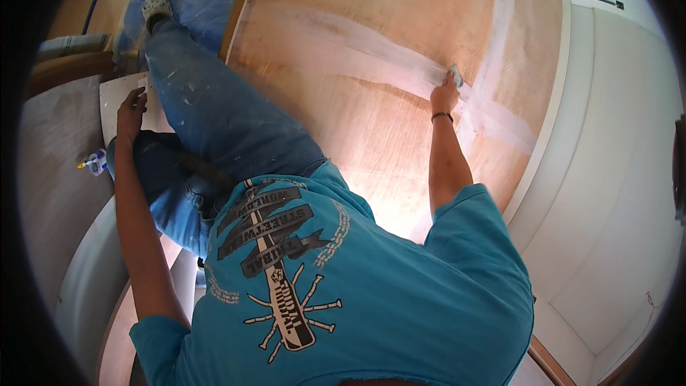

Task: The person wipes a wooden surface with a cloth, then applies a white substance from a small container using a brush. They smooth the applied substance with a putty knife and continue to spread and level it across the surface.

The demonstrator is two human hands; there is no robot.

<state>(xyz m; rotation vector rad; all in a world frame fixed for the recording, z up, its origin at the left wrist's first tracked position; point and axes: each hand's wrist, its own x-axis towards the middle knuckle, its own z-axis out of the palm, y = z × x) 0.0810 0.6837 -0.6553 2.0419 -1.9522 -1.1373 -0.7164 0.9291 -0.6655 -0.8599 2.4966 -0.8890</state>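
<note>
My right hand (444,94), at the end of an outstretched arm with a dark wristband, is closed on a small greyish flat piece (456,76). That piece lies against a wooden panel (386,136), on a pale band of filler (357,53) near where it crosses another band. Whether it is a scraper or sandpaper is too small to tell. My left hand (131,113) hangs beside my bent knee with its fingers loosely apart, next to a light board (108,104). I see nothing held in it.
A small white and blue bottle with a yellow tip (94,162) stands by my knee. My outstretched leg reaches a blue covering (193,7) at the upper left. A wooden edge (239,11) borders the panel; a white wall (614,136) runs along the right.
</note>
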